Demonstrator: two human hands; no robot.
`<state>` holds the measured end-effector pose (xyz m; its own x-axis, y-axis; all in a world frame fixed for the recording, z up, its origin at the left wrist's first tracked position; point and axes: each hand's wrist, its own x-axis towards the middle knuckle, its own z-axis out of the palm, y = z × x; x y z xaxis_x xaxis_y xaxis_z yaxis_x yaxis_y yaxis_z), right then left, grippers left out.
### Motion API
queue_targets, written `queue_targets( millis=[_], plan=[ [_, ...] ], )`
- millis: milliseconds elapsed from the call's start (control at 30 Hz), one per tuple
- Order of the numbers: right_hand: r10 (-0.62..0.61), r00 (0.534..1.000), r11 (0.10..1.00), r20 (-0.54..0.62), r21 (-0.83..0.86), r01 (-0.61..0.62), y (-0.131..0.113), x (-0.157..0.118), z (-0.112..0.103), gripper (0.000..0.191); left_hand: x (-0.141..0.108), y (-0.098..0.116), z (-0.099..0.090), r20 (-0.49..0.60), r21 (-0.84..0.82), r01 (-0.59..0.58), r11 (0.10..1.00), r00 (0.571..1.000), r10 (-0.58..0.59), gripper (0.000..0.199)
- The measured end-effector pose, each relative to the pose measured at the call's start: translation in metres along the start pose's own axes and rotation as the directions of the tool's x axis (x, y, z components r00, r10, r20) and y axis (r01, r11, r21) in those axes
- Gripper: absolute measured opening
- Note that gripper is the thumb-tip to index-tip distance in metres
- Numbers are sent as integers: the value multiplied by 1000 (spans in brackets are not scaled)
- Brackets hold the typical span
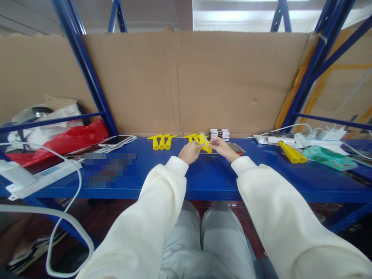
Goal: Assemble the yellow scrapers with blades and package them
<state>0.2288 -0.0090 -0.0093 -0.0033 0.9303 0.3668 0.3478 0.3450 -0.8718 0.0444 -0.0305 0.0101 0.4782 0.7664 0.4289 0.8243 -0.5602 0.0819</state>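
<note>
Now in your left hand [189,151]: the fingers are closed on a yellow tool [206,145] with a pale strip along its upper edge.
Your right hand [221,148]: fingertips at the tool's right side; you cannot tell from this view whether they pinch it or only touch it.
Yellow tool's place: between your two hands, tilted, above the far half of the blue bench [157,161].
Behind your left hand: more yellow pieces [190,136], partly hidden.
Left of them: three yellow handles [162,143] side by side, round ends towards you.
Small packs [220,134]: white with dark bands, stacked just behind your right hand; contents hidden.
Beside your right wrist: a flat greyish piece [236,147], partly covered.
Bags at your far left: a red bag [68,138] in front of a white bag [65,112]; what they contain, you cannot make out.
Nearer you on that side: a white power strip [46,178].
Packets at your right: a clear packet [261,139] and a green packet [329,158], contents unclear.
Yellow tubes [288,152]: two, lying just left of the green packet.
</note>
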Motion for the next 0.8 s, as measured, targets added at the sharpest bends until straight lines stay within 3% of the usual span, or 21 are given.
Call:
queue_targets(
  millis=[133,200,467,600,800],
  plan=[
    [163,959,986,230,-5,-166,-14,-12,-2,8,1,-1,2,-5,-4,4,1000,1000,-4,40],
    [177,950,983,256,2,-183,-18,-15,-2,9,2,-2,2,6,0,-6,1000,1000,6,41],
    [177,972,978,151,84,-192,-22,-14,-8,16,-7,2,1,144,126,-72,989,988,54,71],
    [194,968,968,161,128,-216,-21,-13,-11,16,-8,5,-1,178,172,-109,979,981,78,69],
    [171,985,983,36,57,-173,-11,-1,-30,14,-7,7,-4,170,107,-94,990,983,75,68]
  ],
)
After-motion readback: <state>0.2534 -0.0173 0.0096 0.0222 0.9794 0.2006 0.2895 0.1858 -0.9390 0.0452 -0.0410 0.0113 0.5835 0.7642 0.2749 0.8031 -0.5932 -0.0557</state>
